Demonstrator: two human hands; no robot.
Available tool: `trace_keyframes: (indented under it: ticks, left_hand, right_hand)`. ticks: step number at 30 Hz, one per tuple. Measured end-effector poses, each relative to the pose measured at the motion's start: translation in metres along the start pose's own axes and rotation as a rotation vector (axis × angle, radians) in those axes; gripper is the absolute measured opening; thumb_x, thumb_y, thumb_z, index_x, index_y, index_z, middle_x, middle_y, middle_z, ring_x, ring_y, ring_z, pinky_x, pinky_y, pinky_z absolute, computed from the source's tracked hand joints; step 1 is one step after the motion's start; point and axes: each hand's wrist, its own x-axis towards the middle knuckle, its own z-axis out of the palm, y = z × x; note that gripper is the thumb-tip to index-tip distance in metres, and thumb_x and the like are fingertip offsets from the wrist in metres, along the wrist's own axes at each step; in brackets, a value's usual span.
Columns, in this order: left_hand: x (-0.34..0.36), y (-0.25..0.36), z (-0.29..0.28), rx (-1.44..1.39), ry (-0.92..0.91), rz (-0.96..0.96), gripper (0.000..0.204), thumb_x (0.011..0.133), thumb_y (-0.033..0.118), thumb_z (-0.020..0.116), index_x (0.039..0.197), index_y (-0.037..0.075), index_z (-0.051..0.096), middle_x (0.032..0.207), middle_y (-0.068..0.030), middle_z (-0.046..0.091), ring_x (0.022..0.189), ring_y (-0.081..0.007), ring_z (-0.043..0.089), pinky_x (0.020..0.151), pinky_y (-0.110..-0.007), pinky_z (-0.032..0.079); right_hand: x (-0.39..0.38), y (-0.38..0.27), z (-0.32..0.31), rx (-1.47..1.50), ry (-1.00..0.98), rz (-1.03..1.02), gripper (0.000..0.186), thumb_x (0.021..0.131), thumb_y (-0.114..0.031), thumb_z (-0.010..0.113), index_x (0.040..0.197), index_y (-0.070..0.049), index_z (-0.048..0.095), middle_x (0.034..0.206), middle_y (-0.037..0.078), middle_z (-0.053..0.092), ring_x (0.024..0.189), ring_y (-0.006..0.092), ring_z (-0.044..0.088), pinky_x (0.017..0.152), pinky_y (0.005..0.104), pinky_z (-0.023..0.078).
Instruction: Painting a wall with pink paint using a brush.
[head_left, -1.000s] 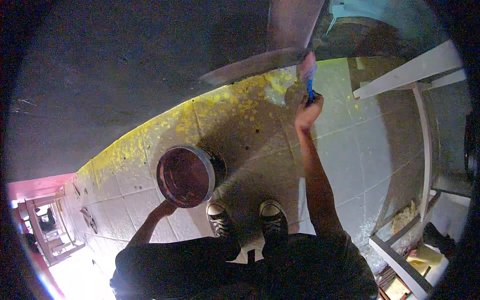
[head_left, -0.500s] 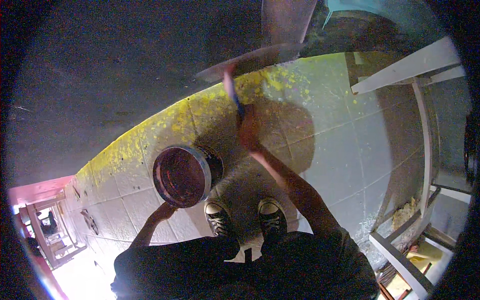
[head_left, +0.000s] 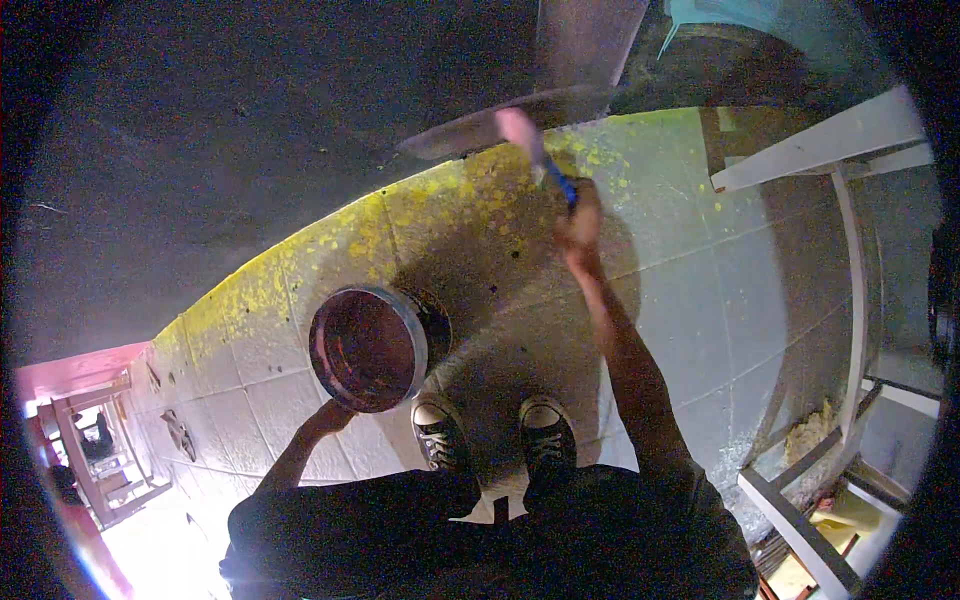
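My right hand [head_left: 583,225] is closed around the blue handle of a paintbrush [head_left: 518,130]. Its pale pinkish head, slightly blurred, meets the foot of the dark wall [head_left: 250,140], at a light streaky patch [head_left: 450,135]. To the left, my left hand [head_left: 328,418] grips the lower side of a round paint bucket [head_left: 368,345], its fingers mostly hidden behind it. The bucket is tilted with its mouth facing me; dark reddish smears coat the inside.
Yellow spatters mark the tiled floor [head_left: 680,300] along the wall. My sneakers [head_left: 545,430] stand below the bucket. A white wooden frame [head_left: 850,290] rises on the right. At far left, beyond a pink wall [head_left: 85,368], lies a bright area with a person in red [head_left: 75,510].
My right hand has swept the paintbrush to the right along the foot of the wall. My left hand and the bucket have hardly moved.
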Motion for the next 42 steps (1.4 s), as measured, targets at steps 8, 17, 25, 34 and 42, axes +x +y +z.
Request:
trace_keyframes:
  ticks: [8, 17, 25, 34, 42]
  left_hand:
    - [0.001, -0.007, 0.004, 0.057, 0.056, -0.072, 0.026, 0.085, 0.018, 0.042, 0.107, 0.006, 0.051, 0.098, -0.0137, 0.057, 0.087, -0.0277, 0.053, 0.08, -0.037, 0.042]
    - [-0.021, 0.045, 0.006, -0.489, 0.282, -0.314, 0.028, 0.086, 0.029, 0.048, 0.102, 0.006, 0.05, 0.083, -0.0054, 0.057, 0.074, -0.0158, 0.053, 0.069, -0.031, 0.043]
    - [-0.111, 0.014, 0.052, -0.41, 0.256, -0.427, 0.02, 0.086, 0.021, 0.049, 0.1, 0.007, 0.05, 0.092, -0.004, 0.056, 0.076, -0.0127, 0.052, 0.069, -0.027, 0.043]
    - [-0.095, 0.038, -0.045, -0.404, 0.279, -0.254, 0.031, 0.089, 0.032, 0.037, 0.103, 0.007, 0.049, 0.094, -0.0047, 0.053, 0.081, -0.0142, 0.052, 0.071, -0.027, 0.043]
    - [-0.011, 0.143, -0.1, -1.246, 0.545, -0.251, 0.07, 0.074, 0.068, 0.038, 0.111, 0.009, 0.046, 0.101, -0.0069, 0.05, 0.091, -0.0198, 0.048, 0.081, -0.038, 0.038]
  right_hand:
    - [0.018, 0.018, -0.033, 0.001, 0.465, 0.047, 0.016, 0.077, -0.006, 0.048, 0.089, 0.003, 0.049, 0.074, 0.016, 0.052, 0.065, 0.0279, 0.049, 0.062, 0.0345, 0.04]
    - [0.008, -0.016, 0.022, 0.068, 0.361, 0.11, 0.021, 0.078, -0.01, 0.051, 0.093, 0.004, 0.047, 0.079, 0.018, 0.049, 0.077, 0.0331, 0.048, 0.071, 0.0398, 0.037]
    - [-0.044, -0.094, 0.08, 0.126, 0.011, 0.102, 0.025, 0.078, -0.01, 0.049, 0.099, 0.003, 0.045, 0.088, 0.02, 0.048, 0.081, 0.0356, 0.048, 0.072, 0.0414, 0.037]
    - [-0.066, -0.112, 0.061, 0.264, -0.164, 0.061, 0.015, 0.079, -0.011, 0.052, 0.09, -0.001, 0.05, 0.074, 0.016, 0.052, 0.064, 0.0308, 0.05, 0.058, 0.0353, 0.04]
    - [-0.058, -0.108, 0.092, 0.35, -0.338, -0.08, 0.015, 0.081, -0.013, 0.05, 0.091, -0.002, 0.049, 0.074, 0.018, 0.05, 0.066, 0.0332, 0.05, 0.059, 0.0391, 0.039]
